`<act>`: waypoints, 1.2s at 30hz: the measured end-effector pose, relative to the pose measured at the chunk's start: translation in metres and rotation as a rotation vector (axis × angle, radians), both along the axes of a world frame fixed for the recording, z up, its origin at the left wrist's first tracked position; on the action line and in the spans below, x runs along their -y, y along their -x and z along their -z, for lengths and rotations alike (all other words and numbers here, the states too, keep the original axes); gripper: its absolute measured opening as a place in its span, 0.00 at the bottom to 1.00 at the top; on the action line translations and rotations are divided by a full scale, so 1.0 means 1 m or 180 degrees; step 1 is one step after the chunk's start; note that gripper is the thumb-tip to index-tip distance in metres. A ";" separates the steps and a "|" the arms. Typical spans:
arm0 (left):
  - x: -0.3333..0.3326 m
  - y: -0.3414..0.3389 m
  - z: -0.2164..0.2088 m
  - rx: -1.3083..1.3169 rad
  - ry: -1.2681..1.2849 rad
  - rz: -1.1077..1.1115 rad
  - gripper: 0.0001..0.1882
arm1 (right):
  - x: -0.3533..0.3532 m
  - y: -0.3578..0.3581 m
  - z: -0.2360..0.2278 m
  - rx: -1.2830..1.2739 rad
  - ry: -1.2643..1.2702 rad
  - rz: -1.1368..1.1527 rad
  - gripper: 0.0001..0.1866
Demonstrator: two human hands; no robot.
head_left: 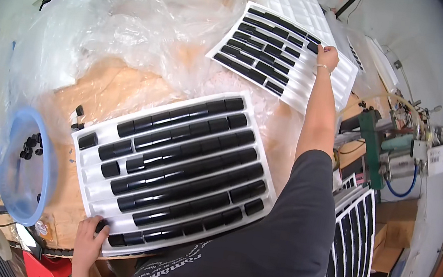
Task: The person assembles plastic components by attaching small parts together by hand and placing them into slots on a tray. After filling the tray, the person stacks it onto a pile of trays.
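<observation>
A white ribbed tray (253,114) lies on the table in front of me, its grooves holding rows of glossy black cylindrical pieces (187,182). At its near left corner my left hand (87,237) pinches a small black cylindrical piece (101,226). Farther off to the right, a second white tray (319,87) carries more black pieces in its left part. My right hand (328,58) reaches over that tray's far side, fingers closed on a black cylindrical piece (313,47) at the end of a row. The fingertips partly cover this piece.
A blue plastic basin (48,171) with several small black round pieces stands at the left. Clear plastic sheeting (152,27) covers the far table. Several filled trays (354,242) stand low at my right, below a green-and-metal machine (370,151). A red stool (47,270) is at lower left.
</observation>
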State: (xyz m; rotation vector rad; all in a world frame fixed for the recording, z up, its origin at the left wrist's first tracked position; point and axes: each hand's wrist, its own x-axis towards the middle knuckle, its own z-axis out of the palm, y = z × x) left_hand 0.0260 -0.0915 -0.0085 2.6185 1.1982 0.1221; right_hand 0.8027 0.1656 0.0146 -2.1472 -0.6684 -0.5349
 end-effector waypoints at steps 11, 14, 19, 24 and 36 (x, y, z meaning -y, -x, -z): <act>0.004 0.019 0.001 0.0394 -0.0091 0.0044 0.16 | -0.056 0.169 -0.050 0.1222 -0.0950 -0.1961 0.08; 0.007 0.011 -0.002 0.0341 -0.0147 -0.0043 0.17 | -0.078 0.348 -0.029 -0.0070 -0.0123 -0.4897 0.12; 0.023 0.015 -0.002 0.1392 -0.0382 -0.0580 0.22 | -0.050 0.604 0.038 0.0836 0.0687 -0.6396 0.08; 0.033 -0.001 0.010 0.3920 -0.0287 -0.2469 0.22 | -0.068 0.664 0.073 0.1653 0.1793 -0.5778 0.07; 0.013 0.006 0.005 0.6915 0.0574 -0.2402 0.11 | 0.116 0.618 -0.028 -0.2872 0.1007 -0.6887 0.13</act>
